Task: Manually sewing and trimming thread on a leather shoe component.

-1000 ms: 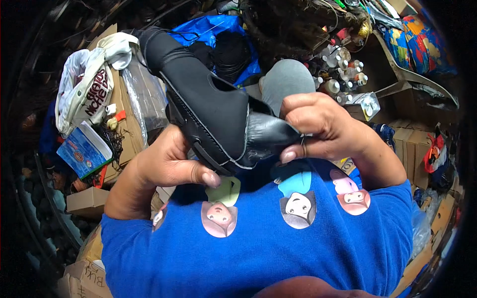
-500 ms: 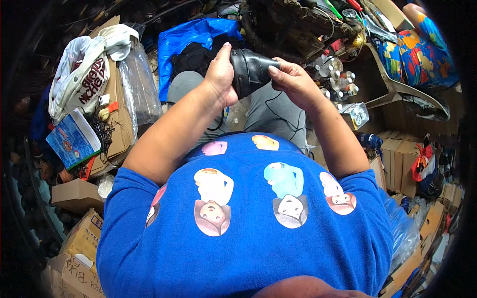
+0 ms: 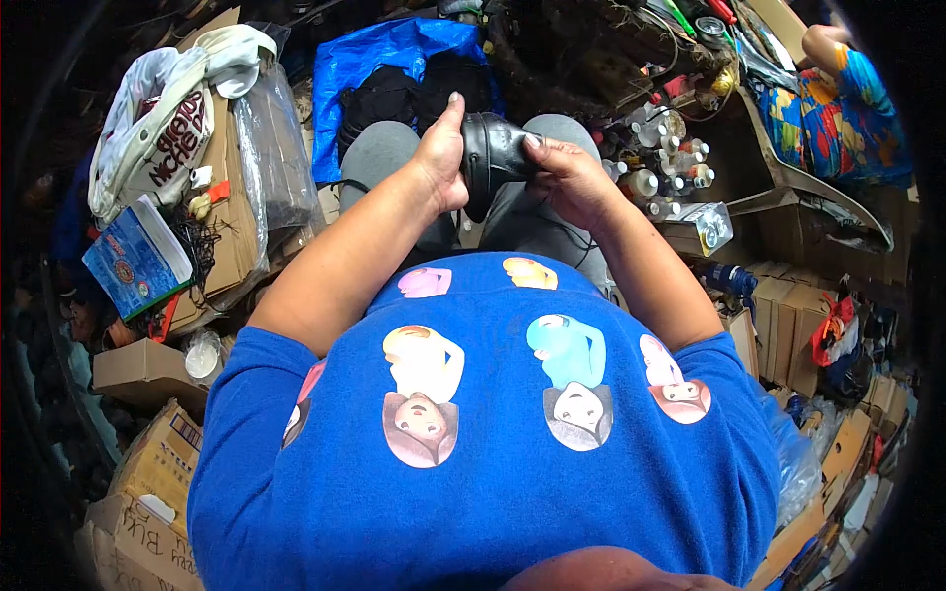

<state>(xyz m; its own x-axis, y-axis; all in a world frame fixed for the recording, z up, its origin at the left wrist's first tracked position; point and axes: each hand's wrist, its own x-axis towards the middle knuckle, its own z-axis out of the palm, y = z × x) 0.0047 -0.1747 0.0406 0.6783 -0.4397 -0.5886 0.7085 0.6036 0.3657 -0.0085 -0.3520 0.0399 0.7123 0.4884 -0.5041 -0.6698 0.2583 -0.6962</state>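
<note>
Between my two hands, above my grey-trousered knees, is a black leather shoe [image 3: 495, 146] with a glossy surface. My left hand [image 3: 443, 156] presses on its left end, thumb pointing up and the other fingers partly hidden by the shoe. At the other end, my right hand [image 3: 569, 177] grips the shoe with its thumb on top and its fingers tucked beneath. A thin dark cord hangs below my right hand across my thigh. Beyond my left knee, black cloth-like items [image 3: 384, 103] lie on a blue plastic sheet [image 3: 340, 69].
Several small bottles [image 3: 658, 148] stand right of my knees. On the left are cardboard [image 3: 229, 197], a white cloth bag [image 3: 148, 128] and a blue book [image 3: 136, 258]. Boxes [image 3: 148, 372] lie lower left. Another person's colourful clothing [image 3: 828, 113] shows at the upper right.
My right hand has moved slightly down with its end of the shoe, which now appears turned and more foreshortened. My left hand stays on its end. The view has shifted slightly.
</note>
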